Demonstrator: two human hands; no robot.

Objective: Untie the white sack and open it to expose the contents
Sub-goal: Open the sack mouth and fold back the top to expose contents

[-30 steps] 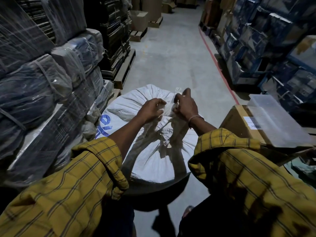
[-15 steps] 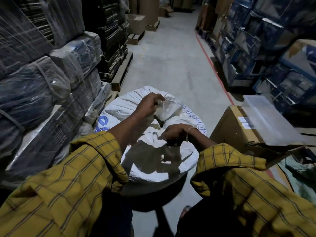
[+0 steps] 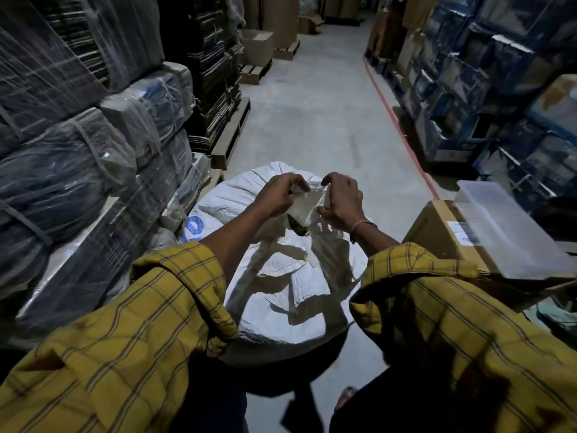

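Observation:
A big white woven sack (image 3: 290, 282) with blue print stands on the floor in front of me, full and rounded. Its gathered mouth (image 3: 307, 204) is pulled up at the top centre. My left hand (image 3: 276, 195) pinches the left side of the mouth fabric. My right hand (image 3: 342, 201), with a thin bangle on the wrist, pinches the right side. Between the hands the fabric is spread a little, and a small dark gap (image 3: 296, 221) shows below it. The contents are not visible.
Plastic-wrapped bundles (image 3: 78, 170) are stacked close on the left, on wooden pallets (image 3: 231, 135). A cardboard box (image 3: 443, 235) with a clear plastic lid (image 3: 505, 226) stands at the right. Blue boxes (image 3: 499, 89) line the right side behind a red floor line (image 3: 402, 132). The concrete aisle (image 3: 318, 114) runs ahead.
My right hand has come back up from the sack's front to the gathered mouth. Both hands now hold the mouth fabric and pull it apart, and a small gap has appeared.

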